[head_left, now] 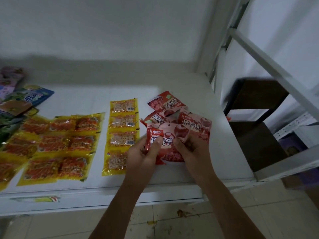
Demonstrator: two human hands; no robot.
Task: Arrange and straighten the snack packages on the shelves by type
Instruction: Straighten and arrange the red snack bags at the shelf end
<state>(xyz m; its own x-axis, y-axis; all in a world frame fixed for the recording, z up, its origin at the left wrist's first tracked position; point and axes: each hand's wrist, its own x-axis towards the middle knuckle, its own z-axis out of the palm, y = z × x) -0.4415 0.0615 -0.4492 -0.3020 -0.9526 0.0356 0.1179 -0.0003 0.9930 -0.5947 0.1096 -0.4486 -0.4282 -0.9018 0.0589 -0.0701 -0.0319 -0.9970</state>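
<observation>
Several red cherry snack packets (174, 128) are bunched together over the right part of the white shelf (172, 180). My left hand (143, 153) grips the front packet's left side, thumb on its face. My right hand (191, 149) pinches the same bundle from the right. One more red packet (166, 100) lies flat just behind them. To the left, a column of yellow packets of pale snacks (122, 130) lies in a straight line. Further left are rows of yellow packets with orange contents (58, 142).
A pile of blue, green and purple packets (20, 99) crowds the shelf's far left. White metal shelf uprights and a diagonal brace (269, 54) rise on the right, with dark brown boxes (255, 135) beyond. Below the shelf edge, the tiled floor (172, 219) shows crumbs.
</observation>
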